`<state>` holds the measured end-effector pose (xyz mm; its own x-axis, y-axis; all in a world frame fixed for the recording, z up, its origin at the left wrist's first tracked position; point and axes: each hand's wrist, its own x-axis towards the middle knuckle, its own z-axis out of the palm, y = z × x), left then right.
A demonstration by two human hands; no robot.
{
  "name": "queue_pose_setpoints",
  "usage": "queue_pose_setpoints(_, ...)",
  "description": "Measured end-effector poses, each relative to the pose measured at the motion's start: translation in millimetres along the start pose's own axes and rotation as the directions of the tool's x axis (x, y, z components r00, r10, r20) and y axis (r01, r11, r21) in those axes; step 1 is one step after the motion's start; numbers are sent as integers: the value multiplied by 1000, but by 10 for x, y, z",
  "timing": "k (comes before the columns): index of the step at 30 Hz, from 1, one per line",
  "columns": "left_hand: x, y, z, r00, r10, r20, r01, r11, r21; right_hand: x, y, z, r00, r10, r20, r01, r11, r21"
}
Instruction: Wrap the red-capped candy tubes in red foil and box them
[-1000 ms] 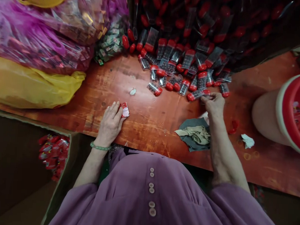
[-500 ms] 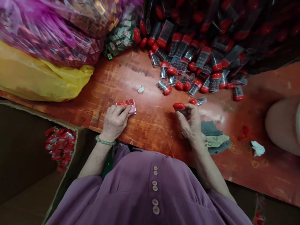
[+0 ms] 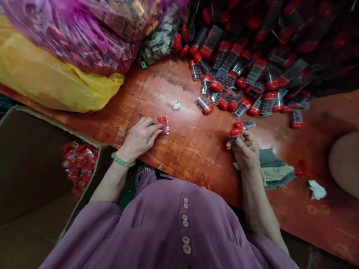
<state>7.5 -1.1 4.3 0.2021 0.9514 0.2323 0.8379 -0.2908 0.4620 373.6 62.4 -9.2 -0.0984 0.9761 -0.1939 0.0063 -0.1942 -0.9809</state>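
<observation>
My left hand [image 3: 141, 136], a green beaded bracelet at its wrist, is on the table with its fingertips closed on the edge of a small shiny red and pink packet [image 3: 164, 125]. In my right hand [image 3: 247, 150] is a small clear container with a red cap [image 3: 236, 132], held cap up between thumb and fingers; dark round pieces show inside it, and the fingers hide part of it. Just beyond that hand, another red-capped container [image 3: 249, 123] lies on its side. A grey-green cloth [image 3: 274, 169] lies right of my right wrist.
Many red-capped containers [image 3: 228, 79] are heaped at the back. Bags of small packets, one purple [image 3: 83, 33] and one yellow [image 3: 66, 89], stand back left. A cardboard box [image 3: 34, 164] with red packets is at lower left. A pale bucket [image 3: 349, 164] stands at right.
My right hand has moved right and slightly nearer to me, with the red-capped container still in it. My left fingers have drawn back a little, so more of the packet shows. The view has shifted.
</observation>
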Motion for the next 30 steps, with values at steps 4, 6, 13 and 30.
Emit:
queue_pose_setpoints(4,20,-13,-17,999,-37,10,38,999,-31,-75,4,134,1000,-15,-18,17,996,85)
queue_pose_setpoints(6,35,-13,-14,998,-66,0,65,997,-36,-132,13,268,1000,-5,23,2,991,135)
queue_pose_setpoints(13,63,9,4,970,-140,-198,127,989,-77,-233,-61,811,966,-31,256,25,999,25)
queue_pose_setpoints(30,-115,430,-188,977,-46,-206,-49,900,-433,-264,-485,1240,734,-351,582,569,786,-243)
